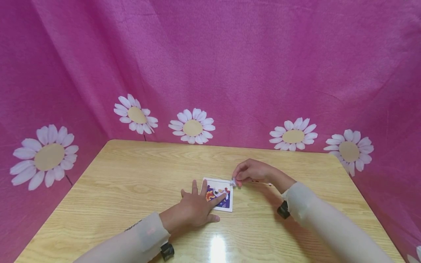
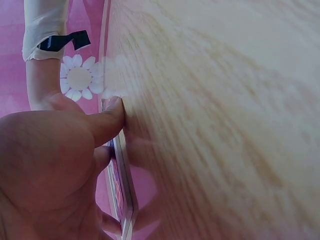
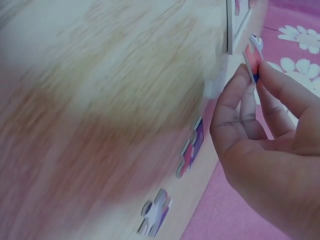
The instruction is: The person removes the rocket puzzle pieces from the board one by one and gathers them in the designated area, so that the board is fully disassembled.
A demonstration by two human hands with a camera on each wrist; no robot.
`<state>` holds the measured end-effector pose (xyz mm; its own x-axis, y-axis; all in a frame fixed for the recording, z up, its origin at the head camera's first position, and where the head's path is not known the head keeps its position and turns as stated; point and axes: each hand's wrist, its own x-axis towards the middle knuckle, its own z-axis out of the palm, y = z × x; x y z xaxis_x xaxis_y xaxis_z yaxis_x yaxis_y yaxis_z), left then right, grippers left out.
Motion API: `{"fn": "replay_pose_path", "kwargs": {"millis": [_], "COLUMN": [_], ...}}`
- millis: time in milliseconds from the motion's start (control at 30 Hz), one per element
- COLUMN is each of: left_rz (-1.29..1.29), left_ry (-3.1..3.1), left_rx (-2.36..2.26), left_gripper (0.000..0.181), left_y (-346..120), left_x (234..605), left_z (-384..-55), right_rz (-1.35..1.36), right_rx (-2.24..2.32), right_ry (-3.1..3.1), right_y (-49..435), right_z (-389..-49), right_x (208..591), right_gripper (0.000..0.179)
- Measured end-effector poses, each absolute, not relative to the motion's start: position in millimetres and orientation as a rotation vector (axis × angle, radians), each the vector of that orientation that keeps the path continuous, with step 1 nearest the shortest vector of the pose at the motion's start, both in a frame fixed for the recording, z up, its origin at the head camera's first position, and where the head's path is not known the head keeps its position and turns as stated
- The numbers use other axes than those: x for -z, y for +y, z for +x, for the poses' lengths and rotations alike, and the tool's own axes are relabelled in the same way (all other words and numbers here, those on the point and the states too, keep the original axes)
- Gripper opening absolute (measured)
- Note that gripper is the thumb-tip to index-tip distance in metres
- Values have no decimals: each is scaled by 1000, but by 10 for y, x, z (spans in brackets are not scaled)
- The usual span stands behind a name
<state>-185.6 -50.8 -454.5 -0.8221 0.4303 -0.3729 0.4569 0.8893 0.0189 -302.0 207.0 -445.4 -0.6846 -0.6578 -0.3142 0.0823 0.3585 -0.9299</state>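
Observation:
A small white-framed jigsaw puzzle (image 1: 224, 209), partly filled with a purple, orange and white picture, lies at the middle of the table. My left hand (image 1: 197, 208) rests over its left side with the fingers spread, one finger reaching across the picture. Between the thumb and fingertips of my right hand (image 1: 254, 170) a red and white puzzle piece (image 3: 254, 57) is pinched, close by the frame's upper right corner. Two loose puzzle pieces lie on the table under the right hand: a red and purple piece (image 3: 191, 148) and a white and purple piece (image 3: 156, 214).
The light wooden table (image 1: 148, 164) has a pink curtain (image 1: 230, 73) with white daisies along its back and sides. Black straps show at both wrists, below the pale sleeves (image 1: 322, 212).

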Motion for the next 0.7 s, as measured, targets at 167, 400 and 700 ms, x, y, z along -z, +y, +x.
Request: {"fn": "replay_pose_path", "kwargs": {"millis": [167,400,700], "left_rz": [650,664,660], "left_ry": [2690,2691,2694], "left_rx": [101,96,108], "left_gripper": [76,76,76], "left_y": [-508,-518,-512], "left_x": [4545,4534,4538], "left_z": [-1849,-1843,-1842], "right_rz": [-470,-474,-458], "right_rx": [1391,1351,1314], "right_ry": [1952,2032,2076], "right_y": [2148,2295,2529], "right_z": [-3018,-3005,-2951], "right_x": [4444,4414,4377], "right_gripper": [19,17,19]}}
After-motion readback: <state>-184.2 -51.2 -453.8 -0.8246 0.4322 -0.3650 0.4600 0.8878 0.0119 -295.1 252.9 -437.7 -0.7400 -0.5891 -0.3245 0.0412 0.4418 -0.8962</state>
